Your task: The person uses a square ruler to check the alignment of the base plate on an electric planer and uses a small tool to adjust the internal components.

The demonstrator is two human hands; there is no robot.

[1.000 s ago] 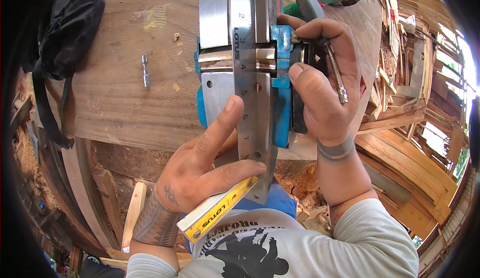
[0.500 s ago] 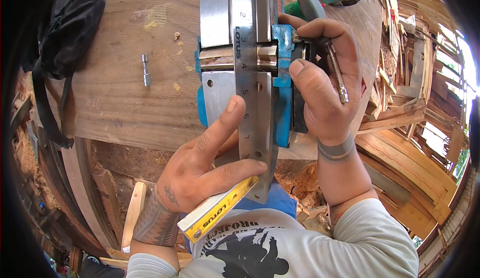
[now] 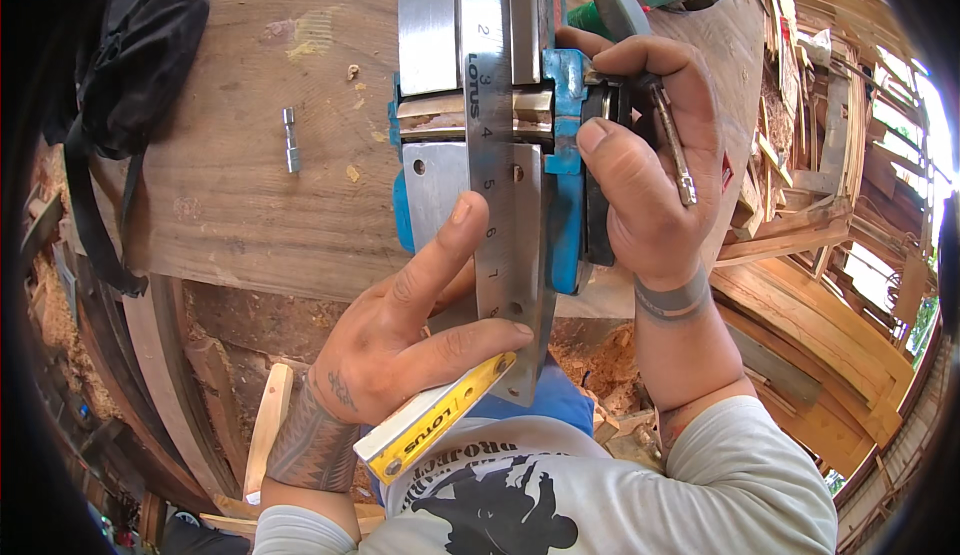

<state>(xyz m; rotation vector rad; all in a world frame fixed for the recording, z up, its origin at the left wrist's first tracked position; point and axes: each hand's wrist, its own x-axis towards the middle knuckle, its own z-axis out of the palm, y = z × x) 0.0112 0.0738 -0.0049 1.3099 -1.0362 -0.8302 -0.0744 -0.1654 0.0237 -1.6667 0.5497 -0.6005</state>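
Planer (image 3: 436, 187) lies sole-up over bench (image 3: 250, 195) edge, looks heavy, rigid, best held by blue sides (image 3: 566, 220); left hand (image 3: 395, 340) grasps square (image 3: 487, 180) along it, right hand (image 3: 655, 170) curls fingers round rod (image 3: 672, 140).

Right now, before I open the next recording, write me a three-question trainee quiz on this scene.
1. Which hand holds the try square, and which the slim metal rod?
2. True or false: the small metal piece lies on the table, apart from the blue planer.
3. The try square: (a) crosses the planer's cutter opening; (b) stops short of it; (c) lies off the planer.

Key: 1. Left hand; right hand. 2. True. 3. a.
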